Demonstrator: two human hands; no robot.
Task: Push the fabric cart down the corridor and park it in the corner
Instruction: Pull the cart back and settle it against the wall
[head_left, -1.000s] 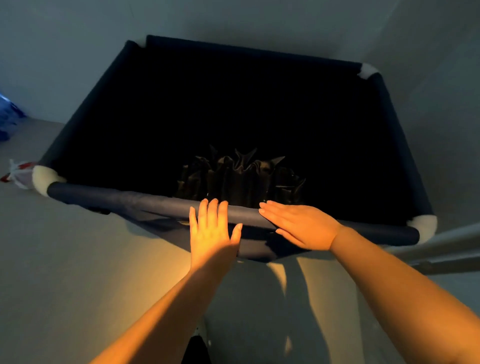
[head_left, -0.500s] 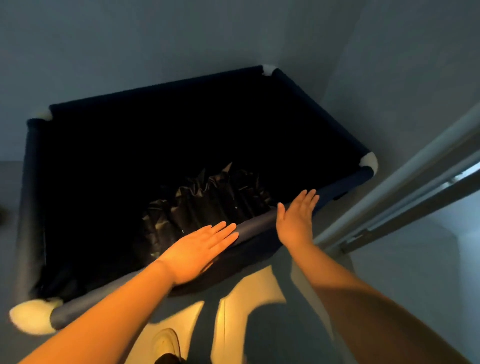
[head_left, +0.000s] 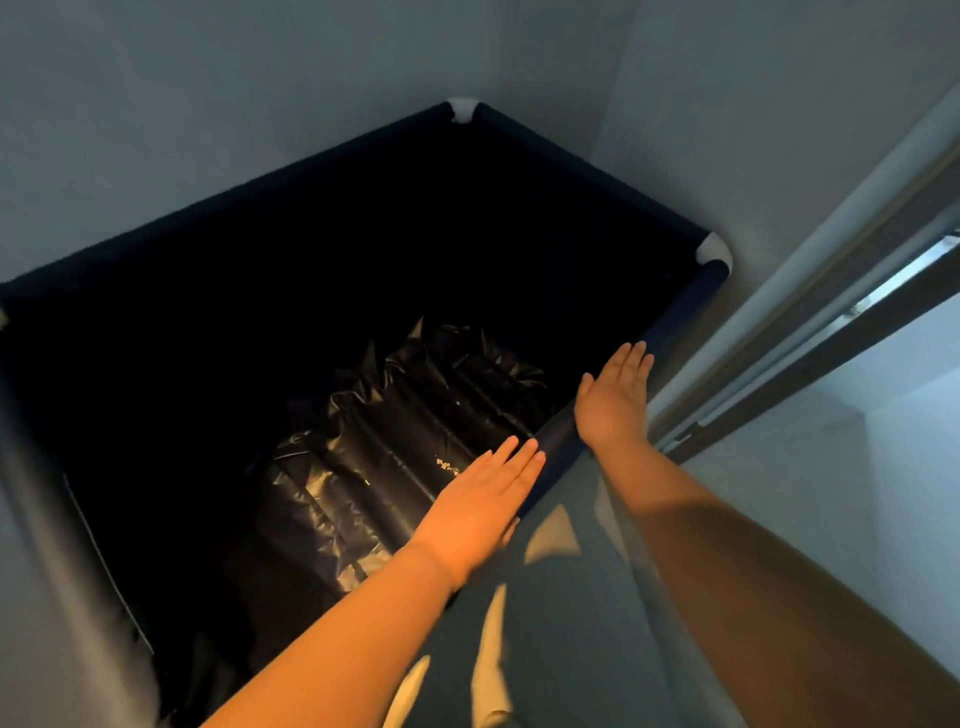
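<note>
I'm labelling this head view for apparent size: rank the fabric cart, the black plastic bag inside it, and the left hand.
1. fabric cart
2. black plastic bag
3. left hand, though nearness to the camera enlarges it

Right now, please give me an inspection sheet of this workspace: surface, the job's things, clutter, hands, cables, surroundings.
Surface: pale floor, partly in shadow, with warm patches of light.
Job's things: fabric cart, dark cloth on a tube frame with white corner joints; its far corner lies close to where two walls meet.
Clutter: crumpled black plastic bag at the bottom of the cart.
Hands: left hand flat, fingers straight, on the near rim; right hand flat on the same rim, further along. Neither grips.
Cables: nothing seen.
Surroundings: grey walls; a door or window frame to the right.
</note>
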